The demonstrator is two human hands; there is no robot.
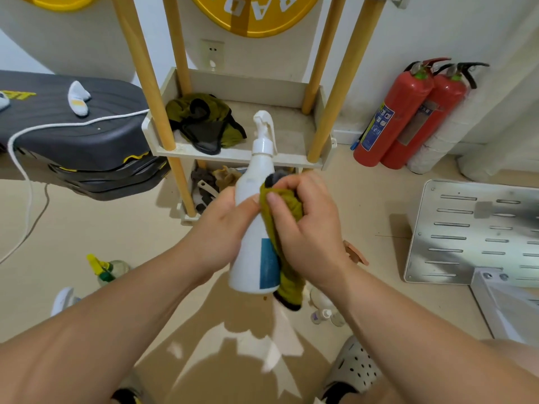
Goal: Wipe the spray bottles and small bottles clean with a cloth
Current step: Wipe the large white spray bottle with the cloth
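Note:
My left hand (224, 228) grips a white spray bottle (253, 205) with a blue label, holding it upright and tilted slightly above the floor. An olive-green cloth (284, 225) is pinched in my right hand (306, 225) and pressed against the bottle's right side; its tail hangs below the bottle. A clear spray bottle with a yellow-green trigger (105, 269) lies on the floor at the left. A white spray head (62, 300) shows beside my left forearm. Small clear bottles (323, 314) stand on the floor under my right wrist, partly hidden.
A white shelf unit (316, 163) with wooden posts stands ahead, holding another green cloth (207, 121). Two red fire extinguishers (408, 115) lean at the right wall. A perforated metal panel (472, 231) lies right. Dark stacked pads (84, 141) and a white cord (26, 176) are left.

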